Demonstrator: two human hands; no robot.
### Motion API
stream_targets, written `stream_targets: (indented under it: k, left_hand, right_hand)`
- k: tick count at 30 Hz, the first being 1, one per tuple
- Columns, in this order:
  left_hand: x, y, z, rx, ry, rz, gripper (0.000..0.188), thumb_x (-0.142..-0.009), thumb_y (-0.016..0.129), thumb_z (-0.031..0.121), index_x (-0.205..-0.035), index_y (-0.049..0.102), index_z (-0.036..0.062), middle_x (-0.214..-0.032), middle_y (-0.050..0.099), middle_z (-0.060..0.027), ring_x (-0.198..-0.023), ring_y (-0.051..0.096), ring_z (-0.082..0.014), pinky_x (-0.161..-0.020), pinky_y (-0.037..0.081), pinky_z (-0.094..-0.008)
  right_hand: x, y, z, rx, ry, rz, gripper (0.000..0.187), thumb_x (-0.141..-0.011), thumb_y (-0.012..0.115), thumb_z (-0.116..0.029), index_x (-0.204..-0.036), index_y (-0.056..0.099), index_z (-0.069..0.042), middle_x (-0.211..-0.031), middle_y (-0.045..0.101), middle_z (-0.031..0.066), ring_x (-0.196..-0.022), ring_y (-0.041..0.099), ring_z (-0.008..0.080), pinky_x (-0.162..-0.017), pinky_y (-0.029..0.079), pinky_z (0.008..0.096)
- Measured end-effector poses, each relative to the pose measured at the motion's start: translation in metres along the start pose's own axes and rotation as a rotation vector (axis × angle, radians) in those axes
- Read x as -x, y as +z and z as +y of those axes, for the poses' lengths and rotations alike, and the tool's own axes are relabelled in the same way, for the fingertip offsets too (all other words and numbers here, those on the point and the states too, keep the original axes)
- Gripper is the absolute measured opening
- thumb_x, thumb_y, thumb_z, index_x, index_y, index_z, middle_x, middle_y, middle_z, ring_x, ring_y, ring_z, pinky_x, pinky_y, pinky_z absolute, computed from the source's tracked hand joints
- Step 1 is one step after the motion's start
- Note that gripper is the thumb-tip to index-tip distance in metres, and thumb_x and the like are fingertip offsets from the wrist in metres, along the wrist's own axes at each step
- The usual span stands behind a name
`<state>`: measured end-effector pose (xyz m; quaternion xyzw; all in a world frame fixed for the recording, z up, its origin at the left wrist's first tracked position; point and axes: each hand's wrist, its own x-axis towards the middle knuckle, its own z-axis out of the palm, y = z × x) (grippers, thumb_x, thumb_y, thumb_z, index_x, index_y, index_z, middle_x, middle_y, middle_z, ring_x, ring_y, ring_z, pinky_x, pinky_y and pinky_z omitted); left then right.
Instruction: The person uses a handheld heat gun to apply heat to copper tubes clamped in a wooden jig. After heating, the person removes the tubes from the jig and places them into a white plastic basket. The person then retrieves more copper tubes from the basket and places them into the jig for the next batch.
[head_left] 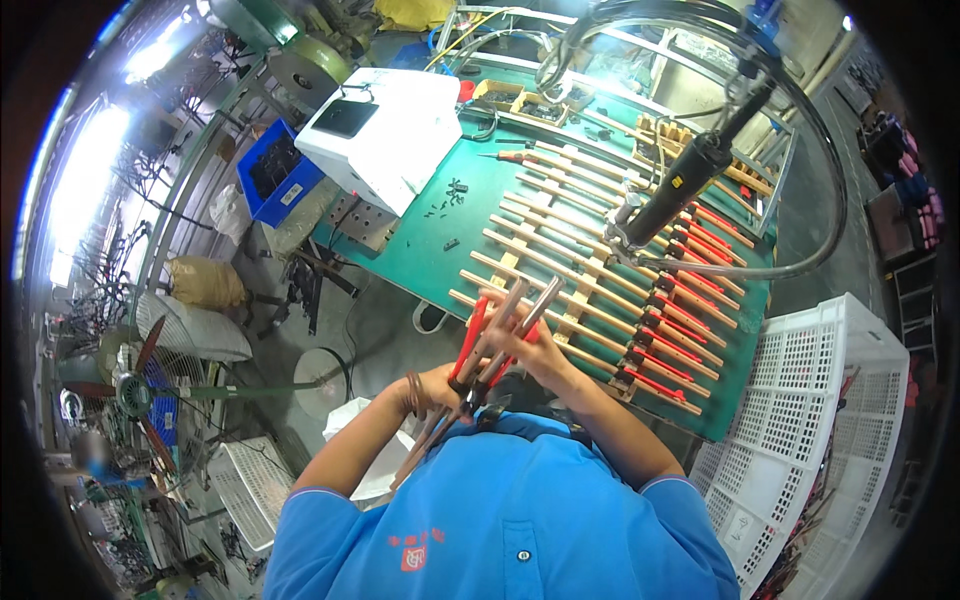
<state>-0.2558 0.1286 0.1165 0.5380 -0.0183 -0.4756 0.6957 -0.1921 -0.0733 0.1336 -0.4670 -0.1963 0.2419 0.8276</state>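
In front of my chest I hold a small bundle of long rods with red levers and dark fittings (467,372). My left hand (440,386) is closed around its lower part, by the dark fittings. Higher up, my right hand (522,338) wraps around the rods and red levers, close to their shiny upper ends. The bundle is tilted, with its lower ends reaching down to the left past my left hand. Just beyond my hands, several similar tan rods (560,240) lie in a row on racks on the green table (425,240), many with red levers toward the right.
A white machine (385,135) stands at the table's left, near a blue bin (282,195) of dark parts. Small black pieces (455,190) lie beside it. A black cylindrical tool (690,180) hangs over the rods. White crates (790,420) stand at right, a fan (135,392) at left.
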Motion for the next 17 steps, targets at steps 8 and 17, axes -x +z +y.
stream_targets:
  k: [8,17]
  left_hand:
    - [0.037,-0.011,0.031,0.24,0.246,0.225,0.08,-0.062,0.074,0.005,-0.132,0.035,0.0073,-0.101,0.057,-0.0074,-0.085,0.06,-0.0163,-0.072,0.054,-0.0308]
    - [0.091,0.054,-0.115,-0.441,-0.14,1.15,0.056,-0.072,0.069,0.021,-0.123,0.05,0.0083,-0.1,0.064,-0.0103,-0.093,0.062,-0.0257,-0.079,0.048,-0.0328]
  right_hand:
    - [-0.084,0.012,0.014,-0.05,0.04,0.385,0.02,-0.084,0.066,-0.022,-0.087,0.061,-0.004,-0.076,0.06,0.0021,-0.07,0.055,0.0099,-0.066,0.044,0.0247]
    - [-0.121,0.018,0.025,-0.183,0.135,0.365,0.028,-0.085,0.064,-0.025,-0.095,0.049,-0.004,-0.087,0.053,0.011,-0.078,0.06,0.0259,-0.06,0.057,0.0527]
